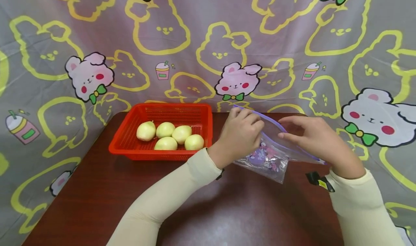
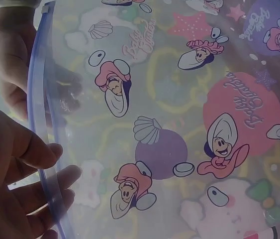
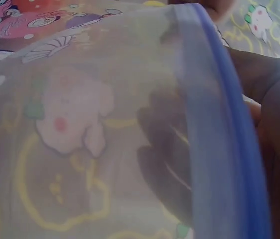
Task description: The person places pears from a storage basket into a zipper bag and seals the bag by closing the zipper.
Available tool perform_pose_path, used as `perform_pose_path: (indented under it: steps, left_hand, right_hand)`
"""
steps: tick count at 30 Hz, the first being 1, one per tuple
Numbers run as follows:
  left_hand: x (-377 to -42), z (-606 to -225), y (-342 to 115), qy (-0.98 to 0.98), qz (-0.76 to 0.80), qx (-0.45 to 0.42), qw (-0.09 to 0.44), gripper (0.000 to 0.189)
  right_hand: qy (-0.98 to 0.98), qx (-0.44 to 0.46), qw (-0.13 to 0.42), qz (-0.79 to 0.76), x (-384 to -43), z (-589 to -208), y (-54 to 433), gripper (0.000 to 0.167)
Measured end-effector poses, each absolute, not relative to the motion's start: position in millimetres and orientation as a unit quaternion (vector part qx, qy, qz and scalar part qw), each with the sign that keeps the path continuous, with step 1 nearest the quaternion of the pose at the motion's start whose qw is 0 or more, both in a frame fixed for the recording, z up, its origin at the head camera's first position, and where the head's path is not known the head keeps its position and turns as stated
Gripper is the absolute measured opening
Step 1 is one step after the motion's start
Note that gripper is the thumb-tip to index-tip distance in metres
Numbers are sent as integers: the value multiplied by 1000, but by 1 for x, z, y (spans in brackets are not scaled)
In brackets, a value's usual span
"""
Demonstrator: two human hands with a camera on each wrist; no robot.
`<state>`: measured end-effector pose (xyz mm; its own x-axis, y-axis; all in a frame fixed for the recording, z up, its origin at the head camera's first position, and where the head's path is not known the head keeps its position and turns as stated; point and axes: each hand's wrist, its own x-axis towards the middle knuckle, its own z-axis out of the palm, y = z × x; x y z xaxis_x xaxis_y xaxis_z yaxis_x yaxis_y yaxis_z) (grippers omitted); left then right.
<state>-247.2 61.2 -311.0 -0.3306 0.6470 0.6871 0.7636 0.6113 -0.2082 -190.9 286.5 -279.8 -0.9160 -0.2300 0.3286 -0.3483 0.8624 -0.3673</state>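
A clear zip bag [image 1: 274,166] with a purple zip edge and pink and purple cartoon prints hangs between both hands over the table, its mouth parted. My left hand [image 1: 242,132] grips the left part of the zip edge; in the left wrist view its thumb [image 2: 43,152] and fingers lie along the purple strip. On the right part of the mouth, my right hand [image 1: 312,136] has the edge between thumb and fingers. Through the film, the right wrist view shows dark fingers [image 3: 164,149] behind the purple zip strip [image 3: 229,114].
A red plastic basket [image 1: 130,152] stands left of the bag on the dark reddish-brown table [image 1: 208,210]. Several pale yellow-green round fruits [image 1: 165,129] lie in it, one with a short stem. Behind the table hangs a grey curtain [image 1: 201,7] with cartoon prints.
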Motion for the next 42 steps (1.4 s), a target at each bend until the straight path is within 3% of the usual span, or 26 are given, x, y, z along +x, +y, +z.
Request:
perform_pose_path:
  steps: [5,10,15,22,25,34,42]
  left_hand:
    - [-245,-311,61,-812,-78,-450,364,23]
    - [-245,-310,60,-807,-73,-457,368,24]
    - [-242,-301,59,-788,-59,-464,400,26]
    - [-229,-294,56,-739,-64,-483,466,27]
    - [-226,-297,54,-736,-52,-489,465,26]
    - [-226,-304,42,-805,37,-513,295,25]
    - [-215,-308,48,-878,169,-427,133,38]
  right_hand:
    - [-962,171,144,157,-199,-280,282,20]
    - [-955,181,206,113,-210,-279,282,10]
    - [-930,176,310,92,-215,-268,281,12]
    - [-845,155,502,102,-211,-248,278,16]
    - [-817,141,546,119,-209,-247,278,21]
    - [-835,121,525,115,-210,-253,290,12]
    - [-837,206,500,88,-215,-265,268,13]
